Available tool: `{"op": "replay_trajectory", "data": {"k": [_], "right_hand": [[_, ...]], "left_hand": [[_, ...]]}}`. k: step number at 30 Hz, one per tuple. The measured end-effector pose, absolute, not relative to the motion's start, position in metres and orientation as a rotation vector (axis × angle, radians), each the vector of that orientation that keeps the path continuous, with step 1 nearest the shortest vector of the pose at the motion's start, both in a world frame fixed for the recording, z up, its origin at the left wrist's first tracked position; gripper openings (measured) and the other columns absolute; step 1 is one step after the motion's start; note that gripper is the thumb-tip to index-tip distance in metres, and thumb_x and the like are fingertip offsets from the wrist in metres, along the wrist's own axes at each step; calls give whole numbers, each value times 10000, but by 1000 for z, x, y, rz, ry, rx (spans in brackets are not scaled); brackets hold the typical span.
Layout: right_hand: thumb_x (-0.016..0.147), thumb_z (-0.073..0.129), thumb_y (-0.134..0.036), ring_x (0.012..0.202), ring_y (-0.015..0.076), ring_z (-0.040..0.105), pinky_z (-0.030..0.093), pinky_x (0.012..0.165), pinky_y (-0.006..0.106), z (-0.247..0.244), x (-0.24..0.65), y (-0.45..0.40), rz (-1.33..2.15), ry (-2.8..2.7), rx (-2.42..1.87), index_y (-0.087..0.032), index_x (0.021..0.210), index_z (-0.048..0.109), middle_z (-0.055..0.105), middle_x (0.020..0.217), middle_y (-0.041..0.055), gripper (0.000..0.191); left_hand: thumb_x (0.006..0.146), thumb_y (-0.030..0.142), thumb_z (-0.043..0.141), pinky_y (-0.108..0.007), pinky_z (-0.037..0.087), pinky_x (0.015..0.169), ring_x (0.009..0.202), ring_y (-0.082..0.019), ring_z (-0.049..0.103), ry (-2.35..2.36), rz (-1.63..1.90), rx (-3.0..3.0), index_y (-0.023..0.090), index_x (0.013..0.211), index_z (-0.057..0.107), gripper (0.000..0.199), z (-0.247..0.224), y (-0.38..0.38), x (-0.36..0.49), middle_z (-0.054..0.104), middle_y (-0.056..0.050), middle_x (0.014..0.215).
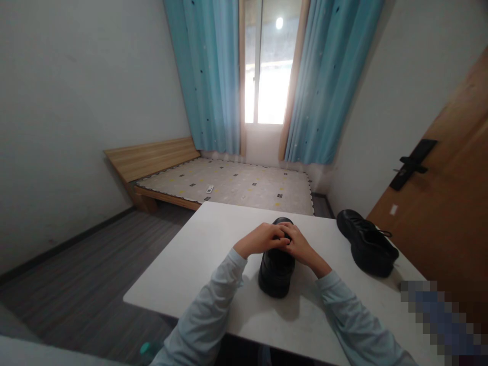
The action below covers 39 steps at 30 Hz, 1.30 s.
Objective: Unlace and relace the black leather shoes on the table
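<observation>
A black shoe (pixel 276 277) stands on the white table in front of me, its heel towards me and its toe pointing away. My left hand (pixel 267 236) comes in from the left and lies over the upper front of the shoe, fingers bent inward. From the other side my right hand (pixel 297 242) meets it there, its fingers also curled together. Both sets of fingers touch or nearly touch above the lace area. Whatever they pinch, and the laces of this shoe, are hidden beneath them.
A second black shoe (pixel 368 244) with laces lies at the table's right side. The white table (pixel 190 269) reaches towards a bed (pixel 244 180) bearing a small white object (pixel 209 189). A wooden door (pixel 446 188) is at right, blue curtains (pixel 217 76) behind. A blurred patch covers the lower right.
</observation>
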State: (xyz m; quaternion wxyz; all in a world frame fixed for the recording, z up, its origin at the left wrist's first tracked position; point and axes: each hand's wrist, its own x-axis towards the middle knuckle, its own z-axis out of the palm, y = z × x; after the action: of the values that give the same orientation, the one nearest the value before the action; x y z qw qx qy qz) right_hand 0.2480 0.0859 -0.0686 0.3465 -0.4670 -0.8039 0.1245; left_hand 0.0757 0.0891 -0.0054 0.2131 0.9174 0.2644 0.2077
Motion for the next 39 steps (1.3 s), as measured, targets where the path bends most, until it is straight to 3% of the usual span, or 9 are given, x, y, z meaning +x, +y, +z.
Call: {"op": "replay_trajectory", "data": {"k": [9, 24, 30, 35, 39], "right_hand": [[696, 635, -245, 1098, 305, 496, 392, 943, 483, -78, 249, 93, 304, -2129, -1288, -208, 1086, 658, 539, 1253, 120, 393], [714, 640, -266, 1085, 295, 506, 414, 917, 469, -81, 253, 94, 223, -2175, -1343, -246, 1026, 688, 567, 1229, 94, 316], [725, 639, -290, 1098, 303, 508, 412, 923, 480, -77, 251, 91, 244, -2145, -1357, -240, 999, 697, 574, 1231, 102, 285], [703, 675, -391, 1087, 309, 521, 406, 925, 505, -74, 245, 86, 284, -2056, -1359, -225, 1074, 662, 592, 1205, 116, 407], [690, 688, -455, 1105, 302, 524, 385, 957, 499, -66, 244, 82, 400, -2007, -1241, -212, 1064, 651, 617, 1168, 107, 448]], "left_hand": [[848, 240, 499, -202, 374, 674, 660, -104, 497, 481, 649, 2495, 123, 630, 587, 262, -11, 86, 84, 609, -14, 723], [848, 348, 472, -216, 307, 584, 603, -85, 354, 393, 573, 2279, 144, 556, 404, 363, -7, 83, 81, 377, 44, 586], [835, 371, 491, -211, 303, 564, 582, -79, 346, 380, 596, 2216, 132, 567, 449, 361, -6, 83, 79, 375, 47, 572], [826, 400, 484, -202, 324, 557, 595, -85, 393, 549, 679, 2117, 104, 668, 582, 349, -3, 85, 78, 475, 26, 603], [833, 429, 453, -208, 320, 542, 548, -81, 395, 727, 804, 2107, 118, 573, 546, 416, -6, 91, 78, 446, 37, 543]]}}
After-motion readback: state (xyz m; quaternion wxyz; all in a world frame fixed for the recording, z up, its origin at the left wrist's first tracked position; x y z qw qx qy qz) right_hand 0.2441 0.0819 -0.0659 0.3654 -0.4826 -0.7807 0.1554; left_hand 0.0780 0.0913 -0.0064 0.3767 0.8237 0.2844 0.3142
